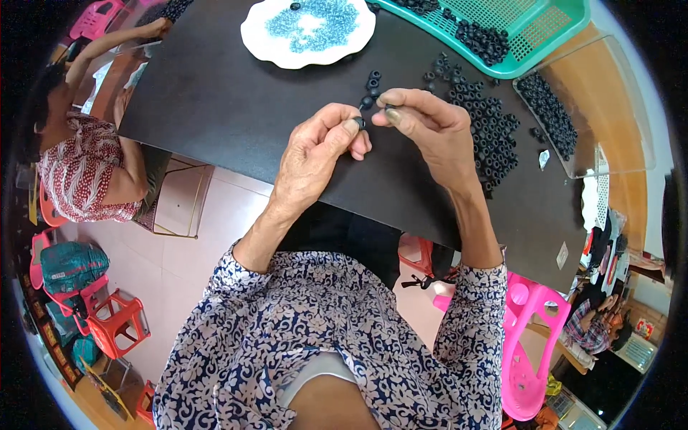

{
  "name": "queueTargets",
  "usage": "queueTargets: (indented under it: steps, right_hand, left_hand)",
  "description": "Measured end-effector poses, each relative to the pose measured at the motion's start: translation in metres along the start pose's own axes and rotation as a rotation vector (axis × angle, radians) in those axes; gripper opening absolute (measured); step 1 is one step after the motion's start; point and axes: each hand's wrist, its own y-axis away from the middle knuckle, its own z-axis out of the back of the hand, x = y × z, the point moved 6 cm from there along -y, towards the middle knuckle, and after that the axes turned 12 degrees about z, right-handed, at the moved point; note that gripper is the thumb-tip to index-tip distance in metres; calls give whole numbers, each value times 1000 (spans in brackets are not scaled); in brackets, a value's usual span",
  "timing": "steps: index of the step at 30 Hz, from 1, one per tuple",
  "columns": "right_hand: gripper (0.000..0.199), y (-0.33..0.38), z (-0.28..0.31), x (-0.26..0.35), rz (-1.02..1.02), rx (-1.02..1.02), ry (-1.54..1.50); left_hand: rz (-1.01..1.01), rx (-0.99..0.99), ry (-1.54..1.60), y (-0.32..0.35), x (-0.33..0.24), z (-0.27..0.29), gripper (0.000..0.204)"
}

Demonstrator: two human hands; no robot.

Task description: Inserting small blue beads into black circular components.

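Observation:
My left hand (312, 150) pinches a small black ring-shaped part (360, 122) between thumb and fingertips, above the dark table (215, 100). Close on its right, my right hand (437, 132) has thumb and forefinger pinched together. A dark bit shows at those fingertips, too small to name. Just beyond both hands lies a short row of black ring-shaped parts (373, 83). A large heap of the same parts (487, 132) spreads to the right of my right hand. At the far side a white scalloped plate (258, 44) carries many tiny bluish pieces (322, 27).
A green perforated basket (577, 25) with black parts stands at the far right. Beside it is a clear box (609, 158) with more black parts (548, 115). Another person (89, 168) sits at the left. A pink chair (527, 351) and a red stool (118, 322) stand below.

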Motion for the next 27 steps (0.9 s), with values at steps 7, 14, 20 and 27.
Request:
queueTargets:
  steps: [7,14,20,27]
  right_hand:
    - [23,1,1,0,-20,3,-27]
    - [22,2,2,-7,-46,8,15]
    - [16,3,10,-11,-70,-71,-40]
    - [20,5,8,-19,-146,-58,-70]
  left_hand:
    - [-21,-4,71,-4,2,0,20]
    - [27,37,35,-10,5,0,24]
    - [27,-23,69,-12,6,-2,21]
    - [15,-5,69,-19,9,-2,21]
